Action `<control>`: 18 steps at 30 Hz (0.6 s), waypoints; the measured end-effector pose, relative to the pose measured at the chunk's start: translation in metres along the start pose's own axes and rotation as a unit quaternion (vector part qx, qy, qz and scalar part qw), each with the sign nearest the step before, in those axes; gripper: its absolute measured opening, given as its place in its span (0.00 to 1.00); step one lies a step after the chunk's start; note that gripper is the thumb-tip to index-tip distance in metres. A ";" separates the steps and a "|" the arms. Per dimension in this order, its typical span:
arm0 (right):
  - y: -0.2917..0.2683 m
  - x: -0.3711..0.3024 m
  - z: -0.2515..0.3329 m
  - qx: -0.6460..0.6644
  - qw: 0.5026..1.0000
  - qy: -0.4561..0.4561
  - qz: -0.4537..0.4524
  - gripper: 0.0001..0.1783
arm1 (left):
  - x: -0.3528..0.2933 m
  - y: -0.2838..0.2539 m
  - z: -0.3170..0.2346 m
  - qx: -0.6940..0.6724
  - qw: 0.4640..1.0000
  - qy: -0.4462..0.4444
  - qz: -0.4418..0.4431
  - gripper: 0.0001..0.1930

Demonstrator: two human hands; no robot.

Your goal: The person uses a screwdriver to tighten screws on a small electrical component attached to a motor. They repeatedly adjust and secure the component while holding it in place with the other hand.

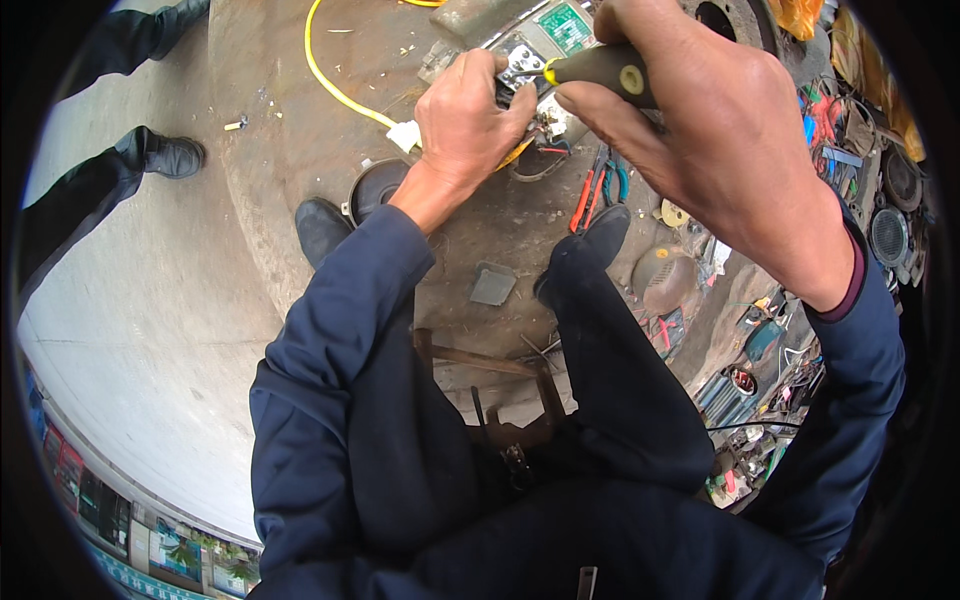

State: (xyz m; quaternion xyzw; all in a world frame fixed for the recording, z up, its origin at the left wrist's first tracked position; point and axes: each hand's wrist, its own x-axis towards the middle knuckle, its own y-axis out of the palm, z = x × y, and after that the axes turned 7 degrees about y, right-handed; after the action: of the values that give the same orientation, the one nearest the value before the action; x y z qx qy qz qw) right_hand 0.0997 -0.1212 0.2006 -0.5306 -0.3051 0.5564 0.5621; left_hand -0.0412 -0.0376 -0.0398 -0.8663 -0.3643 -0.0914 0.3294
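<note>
My right hand [700, 120] is closed round the dark handle of a screwdriver [605, 77] with a yellow collar. Its shaft points left, and the tip meets a small block with a silvery metal face [521, 62]. The fingers of my left hand [470, 110] are curled and pinch that block at its near side; part of it is hidden behind them. Just beyond lies a boxy device with a green label [566, 28]. Loose wires [540, 150] hang below the block, between my hands.
Red-handled pliers [588, 195] and teal-handled pliers [617, 180] lie by my right shoe. A round black pan [375, 188] sits by my left shoe. A yellow cord [335, 85] curves at the far left. Scrap parts [740, 390] crowd the right. Another person's shoe [173, 157] stands at left.
</note>
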 end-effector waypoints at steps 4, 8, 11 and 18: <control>0.005 0.001 -0.002 0.064 0.996 -0.004 -0.057 0.23 | 0.000 0.002 0.001 0.007 1.000 -0.012 0.006 0.16; 0.005 -0.002 0.004 0.020 0.995 0.024 -0.096 0.21 | 0.001 0.002 0.003 0.007 1.000 -0.006 -0.021 0.17; 0.003 -0.004 0.010 0.093 0.986 0.132 -0.047 0.22 | 0.001 -0.001 0.003 0.006 1.000 -0.006 -0.011 0.17; 0.010 0.009 0.001 0.070 0.987 0.002 -0.142 0.22 | 0.004 -0.005 0.000 0.004 1.000 -0.024 0.012 0.16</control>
State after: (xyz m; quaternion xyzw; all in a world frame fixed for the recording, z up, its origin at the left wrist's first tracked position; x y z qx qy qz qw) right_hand 0.0980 -0.1143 0.1894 -0.4424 -0.3362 0.4899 0.6717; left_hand -0.0416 -0.0329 -0.0363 -0.8714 -0.3617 -0.0651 0.3251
